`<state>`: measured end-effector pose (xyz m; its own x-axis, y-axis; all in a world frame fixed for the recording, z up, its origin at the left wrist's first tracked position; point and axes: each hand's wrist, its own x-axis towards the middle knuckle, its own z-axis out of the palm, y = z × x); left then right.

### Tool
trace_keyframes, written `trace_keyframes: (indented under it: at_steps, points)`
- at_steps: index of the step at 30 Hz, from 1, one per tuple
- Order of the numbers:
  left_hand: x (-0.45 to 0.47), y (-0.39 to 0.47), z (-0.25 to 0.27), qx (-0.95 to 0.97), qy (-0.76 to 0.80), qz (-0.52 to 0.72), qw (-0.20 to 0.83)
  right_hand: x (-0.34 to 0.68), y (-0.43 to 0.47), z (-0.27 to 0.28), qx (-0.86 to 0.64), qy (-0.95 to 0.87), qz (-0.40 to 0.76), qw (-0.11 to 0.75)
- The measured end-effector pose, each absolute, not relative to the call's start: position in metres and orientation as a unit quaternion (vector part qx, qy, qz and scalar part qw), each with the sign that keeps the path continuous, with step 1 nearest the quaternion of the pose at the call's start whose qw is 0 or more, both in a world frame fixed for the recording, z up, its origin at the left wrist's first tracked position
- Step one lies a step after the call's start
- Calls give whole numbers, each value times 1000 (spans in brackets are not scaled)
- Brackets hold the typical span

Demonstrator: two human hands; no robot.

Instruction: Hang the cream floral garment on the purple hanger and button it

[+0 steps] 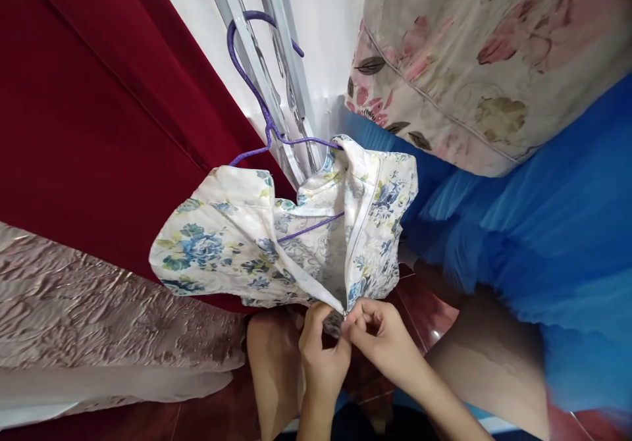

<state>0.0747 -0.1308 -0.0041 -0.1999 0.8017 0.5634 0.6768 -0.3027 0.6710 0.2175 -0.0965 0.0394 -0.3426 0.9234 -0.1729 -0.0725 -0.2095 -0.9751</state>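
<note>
A white garment with blue flowers (202, 247) hangs on a purple hanger (247, 92). Its zipped opening is spread wide at the top and narrows to a point low down, where the zipper slider (344, 314) sits. My left hand (323, 352) pinches the fabric just left of that point. Thumb and fingers of my right hand (382, 336) are closed at the slider, gripping the zipper pull, which they mostly cover. Both hands meet at the lower end of the opening. Below them, the rest of the garment is hidden.
Grey metal bars (257, 52) carry the hanger hook. Dark red cloth (89, 99) hangs at left, above textured pink fabric (118, 309). On the right are a floral pink fabric (454, 66) and blue tulle (582, 243). Red floor tiles (429, 303) show below.
</note>
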Motion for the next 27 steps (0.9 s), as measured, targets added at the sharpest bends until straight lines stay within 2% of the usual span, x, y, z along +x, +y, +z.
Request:
trace_keyframes:
  at_steps: [3, 11, 14, 21, 27]
  points:
    - [84, -117, 5, 624, 576, 524, 69, 214, -96, 48, -430, -499, 643, 391]
    - [82, -109, 15, 546, 575, 581, 182, 199, -80, 65, -411, -446, 655, 451]
    - [82, -111, 8, 562, 572, 569, 185, 194, -58, 90, -382, -423, 656, 495]
    - [84, -105, -9, 572, 593, 538, 181, 170, 5, 188, -285, -477, 579, 596]
    - [82, -104, -17, 565, 600, 536, 184, 165, 8, 194, -276, -503, 559, 599]
